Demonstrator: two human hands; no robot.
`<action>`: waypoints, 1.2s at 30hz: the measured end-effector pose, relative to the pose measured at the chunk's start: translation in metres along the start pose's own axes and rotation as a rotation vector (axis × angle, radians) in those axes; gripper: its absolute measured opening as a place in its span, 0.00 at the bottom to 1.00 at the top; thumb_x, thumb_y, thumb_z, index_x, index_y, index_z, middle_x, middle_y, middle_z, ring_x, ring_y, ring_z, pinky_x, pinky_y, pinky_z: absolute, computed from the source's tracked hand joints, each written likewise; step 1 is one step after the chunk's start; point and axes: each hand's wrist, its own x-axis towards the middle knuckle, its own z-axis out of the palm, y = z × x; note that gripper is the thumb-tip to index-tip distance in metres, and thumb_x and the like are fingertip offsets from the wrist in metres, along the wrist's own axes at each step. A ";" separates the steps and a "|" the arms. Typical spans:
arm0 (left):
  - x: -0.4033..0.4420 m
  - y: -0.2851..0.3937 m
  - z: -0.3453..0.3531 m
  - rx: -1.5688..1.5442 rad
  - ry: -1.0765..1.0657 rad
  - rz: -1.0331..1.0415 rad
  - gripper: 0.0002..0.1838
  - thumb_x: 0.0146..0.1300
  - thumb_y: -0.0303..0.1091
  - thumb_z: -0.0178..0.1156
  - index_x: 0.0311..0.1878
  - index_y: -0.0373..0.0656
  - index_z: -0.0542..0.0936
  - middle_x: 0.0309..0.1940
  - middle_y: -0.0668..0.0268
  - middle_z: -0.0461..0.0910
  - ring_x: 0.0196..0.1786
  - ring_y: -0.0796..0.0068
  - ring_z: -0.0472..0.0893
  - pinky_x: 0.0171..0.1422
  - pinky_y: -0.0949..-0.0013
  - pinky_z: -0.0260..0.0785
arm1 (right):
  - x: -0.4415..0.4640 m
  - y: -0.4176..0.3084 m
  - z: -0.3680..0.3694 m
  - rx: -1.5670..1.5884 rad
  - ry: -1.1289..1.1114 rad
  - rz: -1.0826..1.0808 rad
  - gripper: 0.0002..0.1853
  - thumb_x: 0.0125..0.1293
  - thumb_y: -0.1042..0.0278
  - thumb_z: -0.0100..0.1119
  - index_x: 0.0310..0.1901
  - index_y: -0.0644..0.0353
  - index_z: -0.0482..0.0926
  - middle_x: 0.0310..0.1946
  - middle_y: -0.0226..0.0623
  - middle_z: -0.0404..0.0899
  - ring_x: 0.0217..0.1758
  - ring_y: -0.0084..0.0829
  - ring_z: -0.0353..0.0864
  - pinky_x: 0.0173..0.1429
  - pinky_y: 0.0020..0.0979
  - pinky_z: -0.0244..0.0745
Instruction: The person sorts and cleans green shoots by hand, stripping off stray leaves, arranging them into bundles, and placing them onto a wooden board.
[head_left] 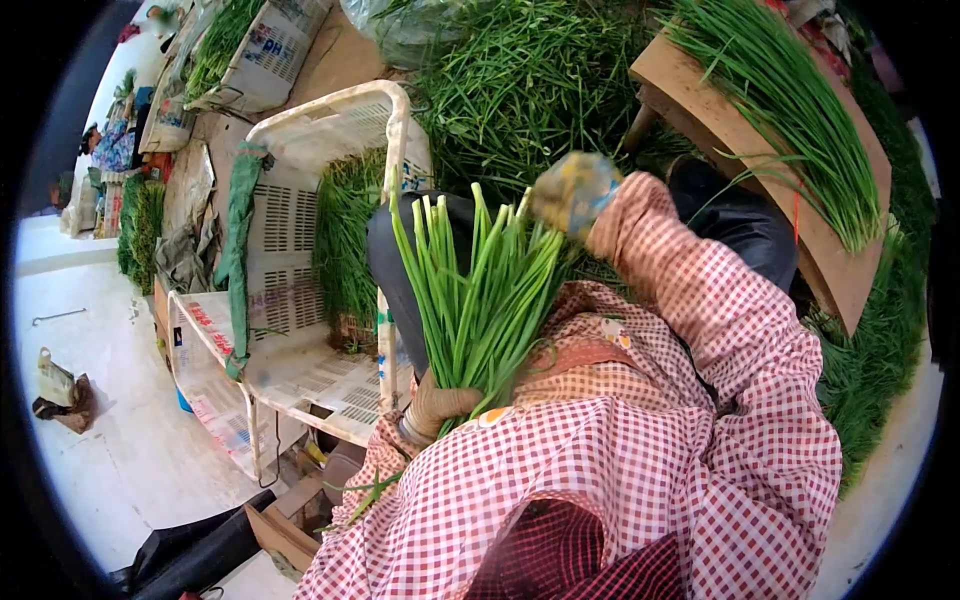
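A bunch of green chives (pixel 472 290) stands upright in front of my chest, its pale cut ends pointing up and apart. My left hand (pixel 437 408), in a tan glove, is wrapped round the lower part of it. Beside the upper ends of the bunch, on the right, is my right hand (pixel 575 190) in a blue and yellow patterned glove. It is smeared by motion, so its fingers and anything in them cannot be made out.
At my left is a white plastic crate (pixel 290 250) with chives inside. A large loose pile of chives (pixel 525 90) lies ahead. On the right, a long bundle (pixel 790 110) rests on a curved wooden board (pixel 730 150). Another crate (pixel 265 55) stands at the upper left.
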 end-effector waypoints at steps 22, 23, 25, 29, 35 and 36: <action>-0.006 -0.004 -0.016 -0.283 0.001 0.025 0.45 0.40 0.32 0.77 0.64 0.38 0.66 0.56 0.58 0.74 0.55 0.65 0.76 0.60 0.60 0.69 | -0.024 -0.032 -0.014 0.524 -0.101 0.005 0.19 0.57 0.47 0.63 0.35 0.57 0.83 0.58 0.49 0.69 0.60 0.45 0.70 0.63 0.46 0.66; -0.005 -0.002 -0.016 -0.278 0.001 0.029 0.45 0.40 0.32 0.77 0.64 0.38 0.66 0.56 0.58 0.74 0.55 0.65 0.76 0.60 0.60 0.69 | -0.024 -0.030 -0.012 0.526 -0.102 0.005 0.19 0.57 0.47 0.63 0.35 0.57 0.83 0.58 0.49 0.69 0.60 0.45 0.70 0.63 0.46 0.66; -0.005 -0.001 -0.017 -0.288 0.006 0.035 0.45 0.40 0.32 0.77 0.64 0.38 0.66 0.56 0.58 0.74 0.55 0.65 0.76 0.60 0.60 0.69 | -0.021 -0.023 -0.009 0.555 -0.167 -0.021 0.17 0.57 0.53 0.64 0.29 0.61 0.81 0.52 0.46 0.73 0.58 0.45 0.71 0.62 0.45 0.67; -0.005 0.001 -0.019 -0.304 0.019 0.053 0.45 0.40 0.32 0.77 0.64 0.38 0.66 0.56 0.58 0.74 0.55 0.65 0.76 0.60 0.60 0.69 | -0.013 -0.003 -0.007 0.188 0.353 -0.441 0.12 0.56 0.60 0.64 0.27 0.61 0.78 0.41 0.43 0.77 0.41 0.41 0.78 0.45 0.39 0.76; -0.003 -0.004 -0.003 -0.274 0.040 0.065 0.45 0.39 0.32 0.77 0.64 0.38 0.66 0.56 0.58 0.74 0.55 0.64 0.76 0.60 0.60 0.69 | -0.027 0.092 -0.013 -0.277 0.080 0.586 0.20 0.69 0.55 0.45 0.50 0.63 0.74 0.54 0.46 0.72 0.60 0.43 0.69 0.64 0.39 0.67; -0.003 -0.008 0.009 -0.253 0.042 0.071 0.45 0.39 0.32 0.77 0.64 0.38 0.66 0.57 0.58 0.74 0.55 0.64 0.76 0.60 0.60 0.69 | -0.041 0.154 0.025 -0.484 0.005 0.562 0.21 0.72 0.54 0.38 0.52 0.62 0.73 0.59 0.48 0.67 0.63 0.44 0.66 0.68 0.42 0.62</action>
